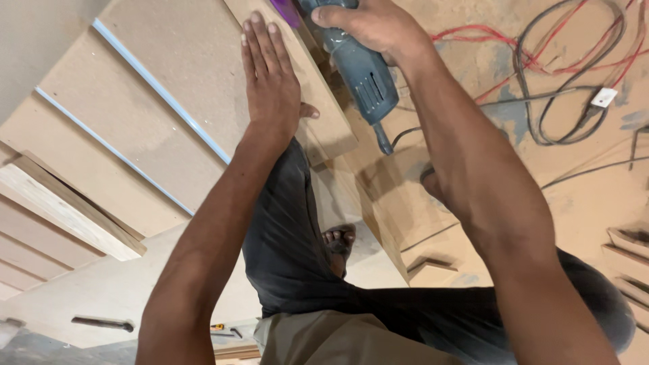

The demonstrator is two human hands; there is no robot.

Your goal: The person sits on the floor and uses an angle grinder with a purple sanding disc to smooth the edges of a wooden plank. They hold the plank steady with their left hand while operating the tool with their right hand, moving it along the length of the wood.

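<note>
Fibreboard strip (318, 88) lies slanting across larger brown boards (135, 122) above the dusty floor (581, 196). Flat on it presses the left hand (270, 81), fingers straight and together, gripping nothing. Beside it, the right hand (372, 27) wraps closed around a blue-grey power tool (362, 71).

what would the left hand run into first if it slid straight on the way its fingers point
The left hand lies flat on a brown board, fingers toward the top of the picture. The board runs on bare to the frame edge, so the way looks free as far as shown.
</note>
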